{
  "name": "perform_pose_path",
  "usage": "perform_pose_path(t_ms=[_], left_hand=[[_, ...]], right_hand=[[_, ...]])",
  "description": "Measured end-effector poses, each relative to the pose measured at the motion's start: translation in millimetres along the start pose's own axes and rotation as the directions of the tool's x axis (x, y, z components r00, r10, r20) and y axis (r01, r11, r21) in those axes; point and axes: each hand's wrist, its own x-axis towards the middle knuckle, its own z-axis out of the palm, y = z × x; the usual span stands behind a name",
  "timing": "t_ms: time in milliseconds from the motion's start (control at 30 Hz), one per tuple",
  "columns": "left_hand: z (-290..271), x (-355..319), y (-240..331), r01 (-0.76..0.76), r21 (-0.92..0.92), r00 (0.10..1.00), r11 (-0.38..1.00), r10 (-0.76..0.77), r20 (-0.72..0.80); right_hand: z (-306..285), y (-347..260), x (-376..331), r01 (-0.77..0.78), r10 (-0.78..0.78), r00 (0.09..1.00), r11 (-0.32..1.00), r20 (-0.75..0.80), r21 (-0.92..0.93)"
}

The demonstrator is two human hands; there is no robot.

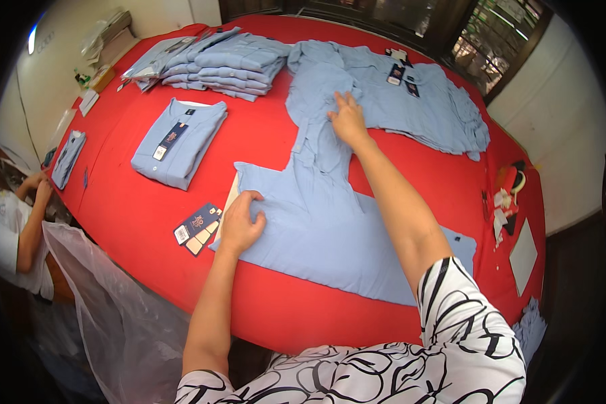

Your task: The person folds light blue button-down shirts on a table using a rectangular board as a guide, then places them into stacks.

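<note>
A light blue shirt lies spread on the red-covered table before me, one sleeve stretched away toward the far side. My right hand reaches far forward and rests on the sleeve's far part, fingers spread. At the shirt's left edge my left hand touches the cloth, thumb and forefinger apart in a curve; its other fingers are partly hidden. A pale board edge shows beside that hand, partly under the cloth. Dark blue hang tags lie just left of it.
Behind stand a stack of folded shirts and a pile of unfolded shirts. One folded shirt lies at left. Tape and scraps sit on the right. Another person works at the left edge, near clear plastic sheeting.
</note>
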Motion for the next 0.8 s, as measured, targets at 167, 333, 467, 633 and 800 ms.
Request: perform_pose_path(t_ms=[167,333,467,633,800], left_hand=[[-2,-6,-4,-0.079,0.039,0.994,0.996,0.082,-0.072],[-2,-5,-6,-0.074,0.066,0.995,0.995,0.078,-0.057],[0,0,-1,-0.060,0.052,0.997,0.997,0.062,-0.053],[-1,1,4,0.041,0.066,0.998,0.997,-0.038,-0.052],[2,2,-3,-0.054,0.027,0.998,0.998,0.054,-0.030]], right_hand=[[-9,-15,43,0.024,0.057,0.976,0.932,0.209,-0.362],[-95,-64,20,0.360,-0.358,0.931,0.872,0.070,-0.331],[-160,-69,-49,0.309,-0.330,0.944,0.890,0.008,0.334],[-219,-25,-180,-0.204,-0.303,0.772,0.714,0.559,0.669],[-222,6,-280,-0.239,-0.039,0.844,0.865,0.534,0.441]])
